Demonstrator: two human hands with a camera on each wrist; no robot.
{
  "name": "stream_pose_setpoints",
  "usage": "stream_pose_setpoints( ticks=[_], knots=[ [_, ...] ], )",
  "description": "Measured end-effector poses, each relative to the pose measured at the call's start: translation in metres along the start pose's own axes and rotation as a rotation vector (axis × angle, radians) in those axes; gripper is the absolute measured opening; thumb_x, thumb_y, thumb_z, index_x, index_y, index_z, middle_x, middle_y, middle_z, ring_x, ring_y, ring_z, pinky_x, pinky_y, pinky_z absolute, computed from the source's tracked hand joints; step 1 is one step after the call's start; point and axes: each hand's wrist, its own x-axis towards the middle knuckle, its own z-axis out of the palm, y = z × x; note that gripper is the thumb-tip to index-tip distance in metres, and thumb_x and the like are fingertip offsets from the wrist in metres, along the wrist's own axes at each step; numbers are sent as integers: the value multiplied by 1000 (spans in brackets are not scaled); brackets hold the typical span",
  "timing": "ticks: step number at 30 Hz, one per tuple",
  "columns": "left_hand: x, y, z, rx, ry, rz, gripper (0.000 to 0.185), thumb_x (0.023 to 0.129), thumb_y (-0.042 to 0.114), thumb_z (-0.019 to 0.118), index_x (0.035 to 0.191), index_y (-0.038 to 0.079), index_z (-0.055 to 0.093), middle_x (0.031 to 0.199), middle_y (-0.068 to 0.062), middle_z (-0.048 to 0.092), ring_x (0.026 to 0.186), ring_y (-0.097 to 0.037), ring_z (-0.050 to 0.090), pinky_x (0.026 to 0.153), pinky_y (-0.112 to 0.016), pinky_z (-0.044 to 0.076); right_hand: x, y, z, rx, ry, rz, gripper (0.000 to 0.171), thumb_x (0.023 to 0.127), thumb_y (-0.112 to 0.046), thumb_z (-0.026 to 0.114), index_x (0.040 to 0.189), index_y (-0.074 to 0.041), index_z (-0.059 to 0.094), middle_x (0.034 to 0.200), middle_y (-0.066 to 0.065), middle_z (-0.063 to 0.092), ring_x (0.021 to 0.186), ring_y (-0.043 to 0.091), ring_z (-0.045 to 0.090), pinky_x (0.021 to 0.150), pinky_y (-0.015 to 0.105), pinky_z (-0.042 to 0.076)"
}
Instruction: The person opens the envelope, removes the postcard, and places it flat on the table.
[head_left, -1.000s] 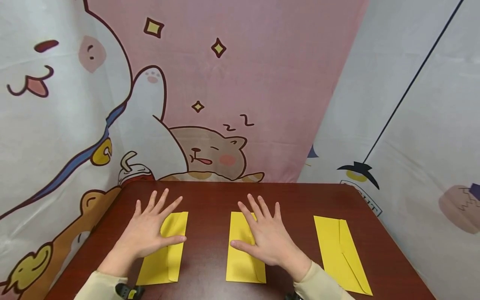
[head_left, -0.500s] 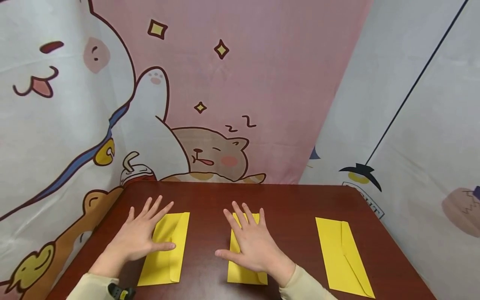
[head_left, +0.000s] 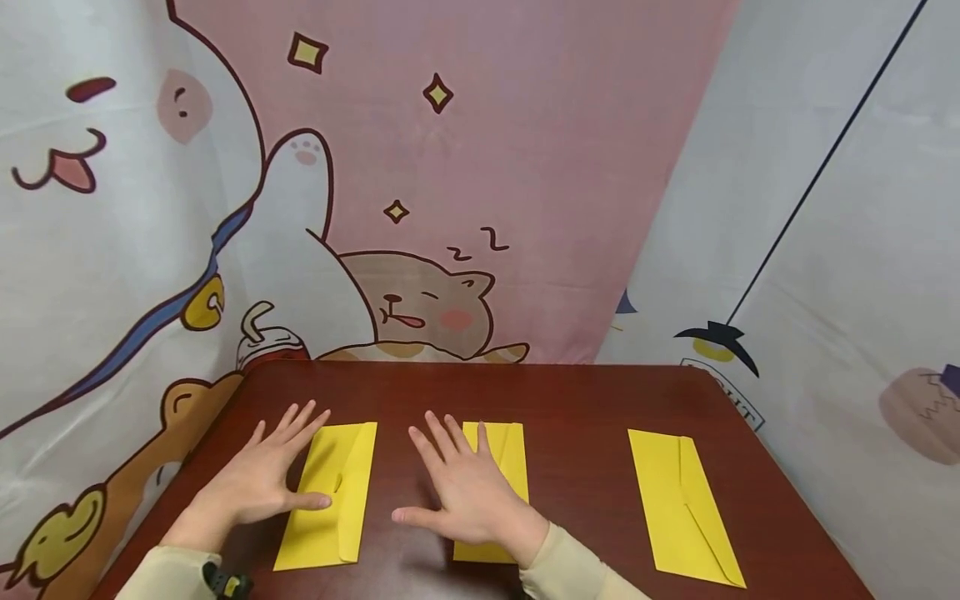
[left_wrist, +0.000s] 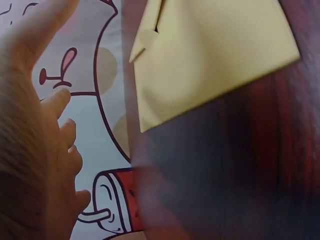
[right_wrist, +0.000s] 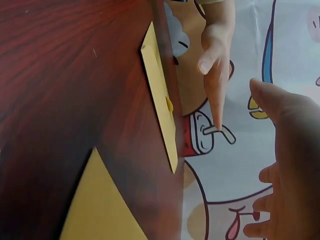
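Both hands have slid leftward: the left hand (head_left: 258,483), flat and spread, holds nothing beside the left envelope (head_left: 330,496), thumb touching its edge. The right hand (head_left: 465,496), equally open, half covers the middle envelope (head_left: 501,467), whose long axis runs away from the person

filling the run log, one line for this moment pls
left hand: open, by left envelope | right hand: open, over middle envelope | right envelope: untouched
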Motion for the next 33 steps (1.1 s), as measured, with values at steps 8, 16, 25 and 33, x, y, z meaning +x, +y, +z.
stream_pose_setpoints(
  ticks=[8, 16, 25, 33],
  knots=[
    [0, -8, 8, -20, -77, -7, 128, 68, 83, 78, 167, 16, 34, 173, -20, 22, 156, -50, 16, 115, -80, 11, 14, -11, 11, -34, -51, -14, 107, 93, -90, 32, 171, -18, 21, 176, 11, 12, 159, 36, 21, 116, 76, 21],
    [3, -16, 15, 6, -126, -18, 140, 61, 87, 78, 167, 8, 31, 174, -16, 22, 158, -46, 15, 116, -78, 10, 30, -18, 24, 18, -124, -12, 104, 94, -87, 39, 170, -18, 22, 176, 9, 14, 159, 35, 22, 117, 75, 19],
    [0, -20, 17, 45, -146, -14, 143, 59, 92, 74, 165, 6, 34, 173, -18, 24, 157, -47, 17, 115, -79, 11, 49, -28, 47, 29, -195, -5, 105, 93, -89, 36, 169, -19, 27, 176, 5, 17, 158, 33, 25, 117, 73, 23],
    [3, -22, 19, 40, -214, -20, 145, 57, 90, 76, 166, 5, 31, 173, -16, 23, 158, -47, 15, 115, -80, 9, 63, -38, 56, 6, -240, -2, 105, 90, -92, 36, 170, -23, 27, 174, 3, 23, 159, 31, 23, 118, 72, 23]
  ],
)
